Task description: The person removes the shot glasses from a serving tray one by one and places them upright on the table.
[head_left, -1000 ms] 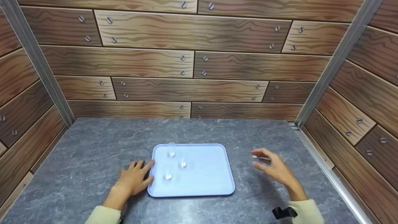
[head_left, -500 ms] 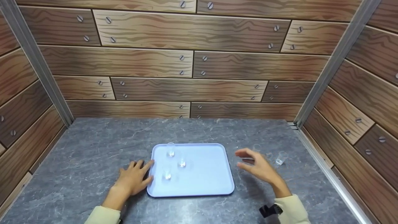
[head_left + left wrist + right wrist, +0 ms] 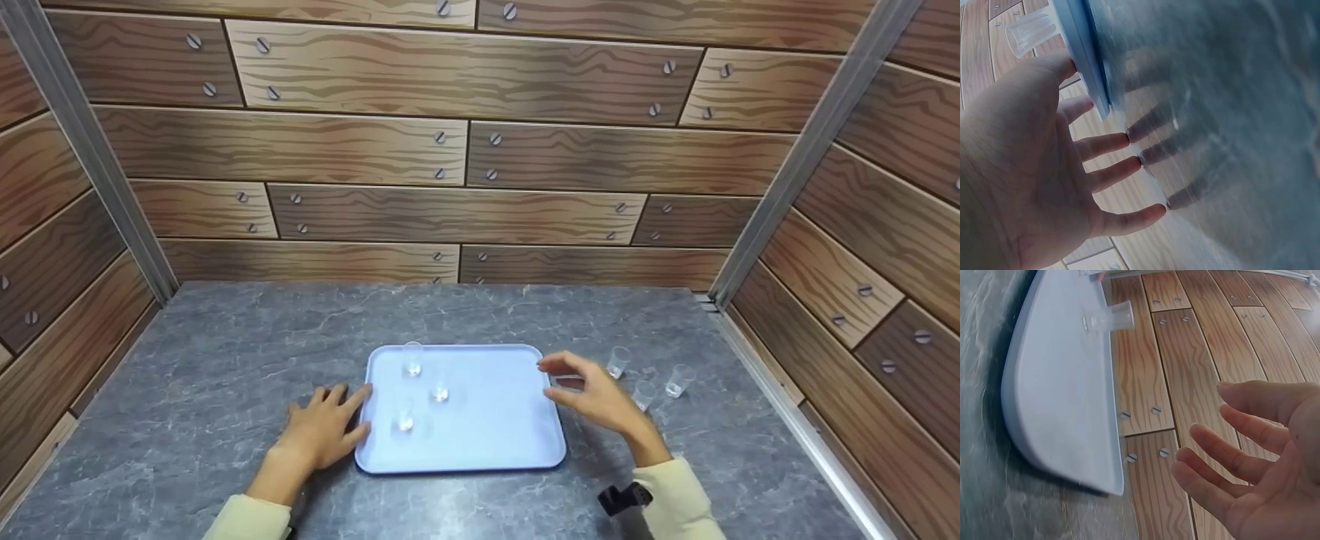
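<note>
I see a plain, pale periwinkle-blue tray [image 3: 495, 427], its edge a deeper blue in my left wrist view. The small cups [image 3: 440, 394] are clear and colourless, with whitish glints at their bases. Under them I have a slate-grey tabletop [image 3: 247, 345] marbled with thin white veins. The plank-patterned wall [image 3: 345, 150] runs from tan to dark brown with wavy grain and grey screw heads [image 3: 440, 138]. Both sleeves [image 3: 250, 517] are pale yellow; the right wrist's device [image 3: 622, 500] is black.

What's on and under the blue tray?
Three clear cups stand on the blue tray, towards its left side in the head view. Anything directly beneath it is covered from view.
</note>
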Demonstrator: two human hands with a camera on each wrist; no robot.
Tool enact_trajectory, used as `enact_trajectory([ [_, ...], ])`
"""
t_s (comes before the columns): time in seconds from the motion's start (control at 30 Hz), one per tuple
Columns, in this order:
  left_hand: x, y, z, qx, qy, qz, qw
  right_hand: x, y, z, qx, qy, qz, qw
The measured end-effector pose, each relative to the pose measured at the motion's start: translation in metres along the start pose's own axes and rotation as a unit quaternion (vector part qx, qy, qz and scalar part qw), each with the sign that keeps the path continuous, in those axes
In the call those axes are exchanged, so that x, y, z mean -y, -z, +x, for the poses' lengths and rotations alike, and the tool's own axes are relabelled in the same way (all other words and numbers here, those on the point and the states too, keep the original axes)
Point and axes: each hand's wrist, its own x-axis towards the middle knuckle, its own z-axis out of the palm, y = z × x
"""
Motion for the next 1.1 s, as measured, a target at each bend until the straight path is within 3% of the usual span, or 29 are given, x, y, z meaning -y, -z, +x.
enact_trajectory([
  [0.37,-0.001,0.002,0.000,0.004,0.002,0.001,1.0000,0.005,-0.020,0.015,0.017,0.022,0.011,0.9996],
  [0.77,-0.004,0.001,0.000,0.010,0.010,0.000,0.9999,0.013,-0.041,0.032,0.035,0.016,0.024,0.9990],
  [1.1,-0.003,0.001,-0.001,0.003,0.008,-0.001,1.0000,0.007,-0.061,0.050,0.052,0.027,0.023,0.9980],
])
